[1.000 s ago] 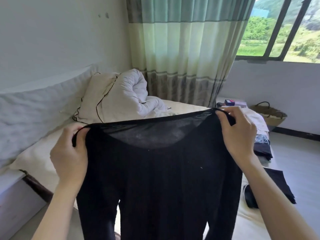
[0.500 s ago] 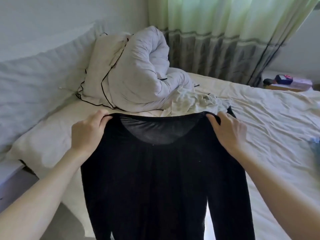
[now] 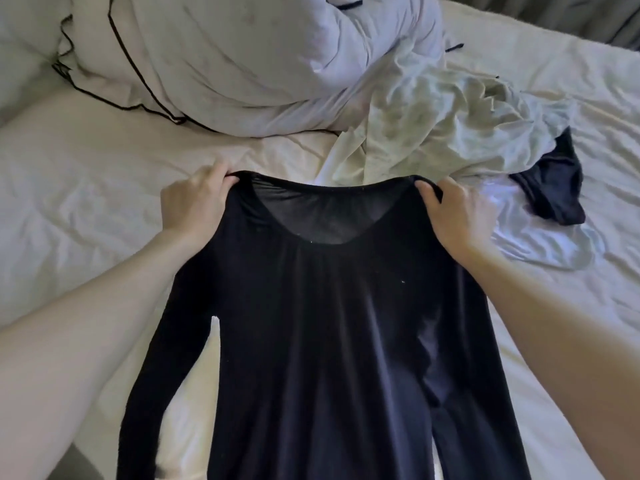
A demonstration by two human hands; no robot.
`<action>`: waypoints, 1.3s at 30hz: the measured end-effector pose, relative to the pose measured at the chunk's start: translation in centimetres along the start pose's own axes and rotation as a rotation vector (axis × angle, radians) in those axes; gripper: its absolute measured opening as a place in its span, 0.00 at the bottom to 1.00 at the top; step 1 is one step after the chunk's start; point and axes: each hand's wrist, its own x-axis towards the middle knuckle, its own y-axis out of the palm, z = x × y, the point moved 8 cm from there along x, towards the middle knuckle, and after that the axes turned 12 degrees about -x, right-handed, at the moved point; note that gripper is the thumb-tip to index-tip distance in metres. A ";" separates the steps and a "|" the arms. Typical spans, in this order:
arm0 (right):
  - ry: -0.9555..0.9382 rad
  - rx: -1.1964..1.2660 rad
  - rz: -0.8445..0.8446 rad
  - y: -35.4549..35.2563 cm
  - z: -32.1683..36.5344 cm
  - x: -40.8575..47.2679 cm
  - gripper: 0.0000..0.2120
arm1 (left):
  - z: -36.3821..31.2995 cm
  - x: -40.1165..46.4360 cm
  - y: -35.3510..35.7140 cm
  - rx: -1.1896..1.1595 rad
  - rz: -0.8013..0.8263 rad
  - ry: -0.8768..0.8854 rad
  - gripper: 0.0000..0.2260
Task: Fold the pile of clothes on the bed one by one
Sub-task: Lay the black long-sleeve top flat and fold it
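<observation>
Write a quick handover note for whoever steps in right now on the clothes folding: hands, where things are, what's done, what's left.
Left hand grips the left shoulder of the black top; right hand grips the right shoulder.
The top hangs spread by its shoulders over the bed, neckline away from the person, sleeves hanging down.
Waiting beyond it: a crumpled pale garment and a small dark garment.
Done: top opened out. No folded clothes in view.
Left: lay it flat, fold it, then fold the others.

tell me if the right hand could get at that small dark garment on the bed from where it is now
Probably yes: the small dark garment lies in the open just beyond the right hand, with nothing between. But that hand grips the black top and would have to let go first.
</observation>
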 end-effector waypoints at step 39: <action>1.086 0.637 0.669 3.4 -12.4 -53.7 0.04 | 6.3 -49.7 1.4 -0.919 0.281 -1.401 0.10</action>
